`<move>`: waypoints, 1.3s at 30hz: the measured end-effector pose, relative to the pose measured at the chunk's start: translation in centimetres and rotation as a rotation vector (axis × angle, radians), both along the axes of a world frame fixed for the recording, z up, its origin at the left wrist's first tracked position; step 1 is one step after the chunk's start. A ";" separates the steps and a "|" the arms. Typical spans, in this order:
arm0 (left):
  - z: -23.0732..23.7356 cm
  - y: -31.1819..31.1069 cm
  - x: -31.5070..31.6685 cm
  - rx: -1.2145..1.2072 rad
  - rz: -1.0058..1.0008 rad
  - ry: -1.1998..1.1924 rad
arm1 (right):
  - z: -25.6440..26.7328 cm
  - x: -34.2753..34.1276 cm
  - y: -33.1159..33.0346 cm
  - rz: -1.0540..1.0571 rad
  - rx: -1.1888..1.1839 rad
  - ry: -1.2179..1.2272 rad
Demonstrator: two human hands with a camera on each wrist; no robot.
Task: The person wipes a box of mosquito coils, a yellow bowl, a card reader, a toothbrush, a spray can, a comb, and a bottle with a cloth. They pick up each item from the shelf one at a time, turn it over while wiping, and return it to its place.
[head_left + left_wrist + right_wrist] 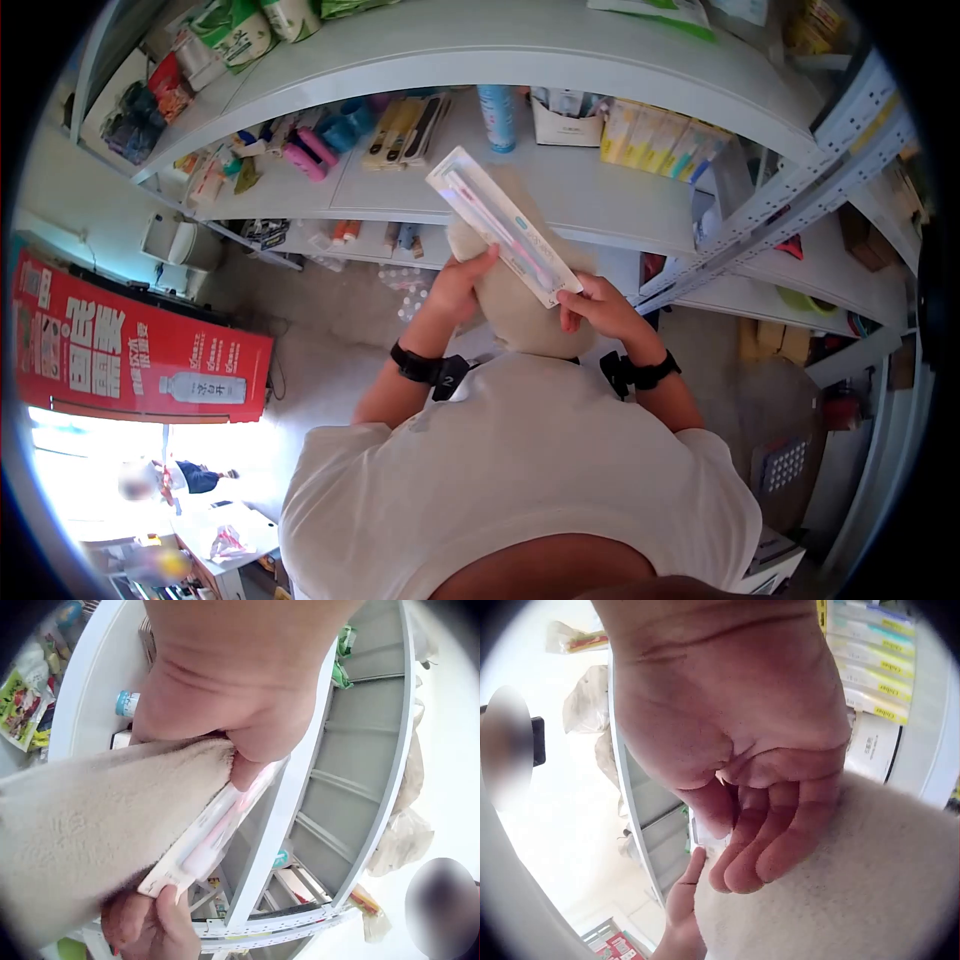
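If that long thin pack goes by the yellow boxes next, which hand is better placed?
Probably the right hand. It pinches the near end of the pack and looks closer to the yellow boxes than the left hand.

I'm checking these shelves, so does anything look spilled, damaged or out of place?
Nothing clearly stands out: no spill or damage is visible. The slim package slants, but that fits its being held, with the right hand gripping one end.

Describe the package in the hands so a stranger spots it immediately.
Start at the white shelving; before it, a left hand and right hand hold the slim package. Its clear, pink-streaked front sets it apart from the fuzzy cream cloth behind it.
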State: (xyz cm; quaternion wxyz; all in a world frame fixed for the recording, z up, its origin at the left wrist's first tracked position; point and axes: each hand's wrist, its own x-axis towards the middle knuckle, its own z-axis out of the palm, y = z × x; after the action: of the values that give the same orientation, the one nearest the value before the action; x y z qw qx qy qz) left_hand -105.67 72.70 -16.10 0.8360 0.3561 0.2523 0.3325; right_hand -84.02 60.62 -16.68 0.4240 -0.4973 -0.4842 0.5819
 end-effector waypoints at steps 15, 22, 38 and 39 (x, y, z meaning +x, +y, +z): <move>-2.9 -7.2 9.4 0.196 -0.300 0.139 | 1.7 6.5 -10.1 -0.104 -0.072 -0.206; -2.8 -8.1 13.3 -0.133 -0.168 0.015 | 2.0 9.2 -16.0 -0.254 -0.139 -0.399; -2.7 -9.8 12.4 0.072 -0.221 0.074 | 1.2 8.5 -14.5 -0.121 -0.078 -0.323; -2.6 -9.0 12.1 0.101 -0.196 0.085 | 0.6 8.2 -13.9 -0.146 -0.007 -0.393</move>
State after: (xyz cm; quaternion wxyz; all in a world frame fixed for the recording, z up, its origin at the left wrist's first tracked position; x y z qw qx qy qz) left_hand -93.61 63.67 -18.68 0.8342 0.4344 0.2343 0.2460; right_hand -75.86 46.75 -16.07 0.3608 -0.6365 -0.5181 0.4430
